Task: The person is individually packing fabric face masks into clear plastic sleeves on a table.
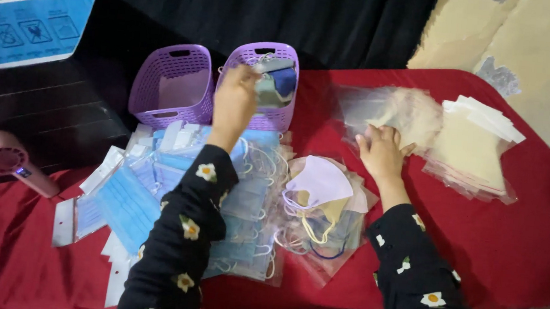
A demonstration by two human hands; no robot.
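A table with a red cloth (533,230) stands by a dark wall. Near the front edge lie blue paper face masks in clear bags (244,205) and a bag of pale cloth masks (321,198). The left hand (234,101) is curled shut on a packed mask (275,81) over the right purple plastic basket (285,119), near the back edge. It is grey and blue in a clear wrap. It looks light, soft and slippery, so pinching its edge works best. The right hand (381,150) lies flat and open on a pile of empty clear bags (391,112).
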